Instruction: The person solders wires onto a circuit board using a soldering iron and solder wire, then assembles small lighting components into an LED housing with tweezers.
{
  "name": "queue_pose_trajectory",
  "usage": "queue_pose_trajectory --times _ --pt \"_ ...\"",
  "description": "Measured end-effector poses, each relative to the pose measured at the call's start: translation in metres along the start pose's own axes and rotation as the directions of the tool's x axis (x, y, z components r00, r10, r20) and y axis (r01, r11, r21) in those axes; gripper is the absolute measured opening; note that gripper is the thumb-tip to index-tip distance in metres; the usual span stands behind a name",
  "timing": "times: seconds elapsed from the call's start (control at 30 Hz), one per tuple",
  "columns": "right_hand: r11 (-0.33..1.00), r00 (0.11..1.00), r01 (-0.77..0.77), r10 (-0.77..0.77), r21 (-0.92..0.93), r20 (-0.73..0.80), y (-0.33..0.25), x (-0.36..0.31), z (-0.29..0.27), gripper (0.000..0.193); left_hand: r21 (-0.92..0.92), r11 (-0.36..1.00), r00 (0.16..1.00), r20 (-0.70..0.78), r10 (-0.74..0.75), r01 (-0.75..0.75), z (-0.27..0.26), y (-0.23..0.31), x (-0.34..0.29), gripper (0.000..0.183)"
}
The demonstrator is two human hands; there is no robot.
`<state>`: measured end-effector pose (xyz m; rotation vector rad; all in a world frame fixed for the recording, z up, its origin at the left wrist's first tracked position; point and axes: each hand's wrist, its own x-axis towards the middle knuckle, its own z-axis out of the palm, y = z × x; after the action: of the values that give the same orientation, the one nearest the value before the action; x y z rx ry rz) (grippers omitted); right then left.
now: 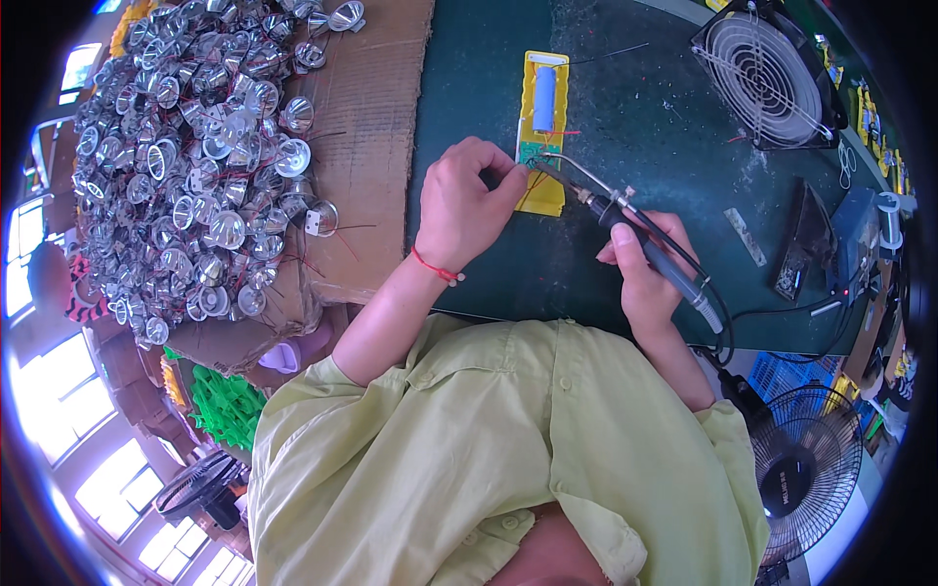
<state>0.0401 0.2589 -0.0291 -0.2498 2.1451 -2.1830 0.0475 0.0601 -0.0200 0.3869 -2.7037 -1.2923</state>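
Right hand [653,259] clamped on soldering iron [677,276]; left hand [469,200] pinched beside green board [531,151]; fan hub [789,494] lettered white.

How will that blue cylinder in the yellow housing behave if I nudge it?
The blue cylinder is probably stiff, given its straight sides. Its round form suggests it could roll, though the raised edges of the yellow housing would likely limit that. The thin red wire near its lower end looks flexible and might bend.

Wide fisheye view worn on my head, looking steeply down at close range: my left grip [464,200] and right grip [653,264] mid-frame, shirt [489,420] below, tabletop [479,88] beyond, edges bending rimward.
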Motion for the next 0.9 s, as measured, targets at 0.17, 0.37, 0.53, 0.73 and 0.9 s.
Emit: queue_pose_trajectory --times 0.17,0.37,0.53,0.73,0.9 --pt "0.997 0.996 0.009 -0.002 0.078 -0.089 -0.001 -0.006 -0.009 0.018 -0.007 1.000 1.000 0.008 -0.012 0.012 -0.001 0.000 0.000 0.016" --pt "0.997 0.993 0.000 0.009 0.076 -0.119 -0.001 -0.008 -0.024 0.020 -0.008 1.000 1.000 0.006 -0.026 0.026 -0.001 0.002 0.001 0.016" --pt "0.998 0.989 -0.019 0.029 0.066 -0.148 -0.002 -0.008 -0.031 0.020 0.059 0.998 0.998 0.059 0.025 -0.028 -0.009 0.008 0.002 0.018" --pt "1.000 0.973 0.009 -0.003 0.024 -0.231 0.002 -0.008 -0.051 0.020 0.075 0.964 0.966 0.074 0.249 -0.255 -0.040 0.017 0.033 0.017" --pt "0.998 0.965 0.034 -0.022 0.043 -0.261 -0.001 -0.008 -0.059 0.021 0.593 0.369 0.687 0.506 0.521 -0.716 -0.010 0.018 0.056 0.046"
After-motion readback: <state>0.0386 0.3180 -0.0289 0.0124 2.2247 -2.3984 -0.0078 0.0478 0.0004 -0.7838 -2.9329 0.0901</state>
